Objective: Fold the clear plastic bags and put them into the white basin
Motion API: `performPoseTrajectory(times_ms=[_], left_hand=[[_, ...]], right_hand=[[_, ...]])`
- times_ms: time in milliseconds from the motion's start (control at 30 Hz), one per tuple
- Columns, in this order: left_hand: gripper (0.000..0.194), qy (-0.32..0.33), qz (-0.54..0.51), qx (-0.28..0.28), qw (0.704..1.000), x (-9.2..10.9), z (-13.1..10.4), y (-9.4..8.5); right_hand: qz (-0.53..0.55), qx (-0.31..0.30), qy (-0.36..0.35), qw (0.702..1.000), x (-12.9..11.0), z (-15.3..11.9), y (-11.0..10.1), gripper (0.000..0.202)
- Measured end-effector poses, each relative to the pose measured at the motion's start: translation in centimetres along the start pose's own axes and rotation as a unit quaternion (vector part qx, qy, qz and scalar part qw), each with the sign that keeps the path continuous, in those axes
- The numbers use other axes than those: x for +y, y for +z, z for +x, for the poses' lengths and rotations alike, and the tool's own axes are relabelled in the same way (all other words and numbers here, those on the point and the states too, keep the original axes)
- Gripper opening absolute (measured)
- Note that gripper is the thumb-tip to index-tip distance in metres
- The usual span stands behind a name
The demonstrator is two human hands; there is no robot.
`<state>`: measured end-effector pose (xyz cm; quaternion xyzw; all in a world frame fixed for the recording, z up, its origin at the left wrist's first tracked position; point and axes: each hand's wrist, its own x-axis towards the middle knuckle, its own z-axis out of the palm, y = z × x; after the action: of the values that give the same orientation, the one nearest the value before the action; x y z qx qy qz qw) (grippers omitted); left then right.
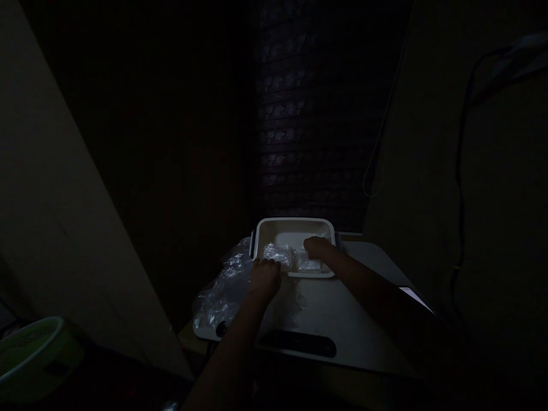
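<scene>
A white tray (295, 220) with raised walls and dark side handles stands on a small white table (342, 308). Crumpled clear plastic (278, 256) lies in its left half, beside a flat, pale plastic packet (309, 262) on the right. My left hand (265, 279) is curled over the tray's near left corner. Inside the right part of the tray, my right hand (317, 247) has its fingers closed and pointing down at the packet; the fingertips are hard to see in the dim light.
More clear plastic wrapping (222, 297) spreads over the table's left side. A lit phone-like screen (415, 298) lies at the right edge. A green tub (43, 348) stands low at the left. A dark patterned curtain (282, 137) hangs behind, and a cable (460, 188) runs down the right wall.
</scene>
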<state>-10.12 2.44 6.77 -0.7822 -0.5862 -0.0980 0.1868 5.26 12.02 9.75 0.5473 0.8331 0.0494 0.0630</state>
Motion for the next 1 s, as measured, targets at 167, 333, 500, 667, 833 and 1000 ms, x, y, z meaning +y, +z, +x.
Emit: performPoseTrajectory(times_ms=[167, 333, 500, 667, 833, 1000], left_hand=[[0.016, -0.004, -0.007, -0.004, 1.0, -0.1, 0.0, 0.1], [0.016, -0.009, -0.007, -0.01, 1.0, -0.1, 0.0, 0.1], [0.017, -0.005, -0.007, -0.023, 1.0, -0.2, 0.1, 0.1], [0.017, -0.009, 0.005, -0.004, 1.0, -0.2, 0.4, 0.2], [0.017, -0.007, 0.01, 0.01, 1.0, -0.3, 0.5, 0.3], [0.016, 0.0, 0.003, 0.008, 1.0, -0.4, 0.3, 0.4]], right_hand=[[-0.034, 0.073, 0.009, 0.997, -0.1, -0.4, -0.6, 0.029], [-0.033, 0.097, 0.03, 0.994, 0.0, -0.5, -0.6, 0.027], [-0.007, 0.079, 0.036, 0.996, 0.2, -0.1, -0.5, 0.026], [0.038, 0.067, 0.025, 0.997, 0.2, 0.7, -1.2, 0.027], [0.137, -0.047, -0.032, 0.989, -0.5, 1.0, -1.0, 0.027], [0.172, -0.095, -0.008, 0.981, -0.5, 1.8, 0.4, 0.034]])
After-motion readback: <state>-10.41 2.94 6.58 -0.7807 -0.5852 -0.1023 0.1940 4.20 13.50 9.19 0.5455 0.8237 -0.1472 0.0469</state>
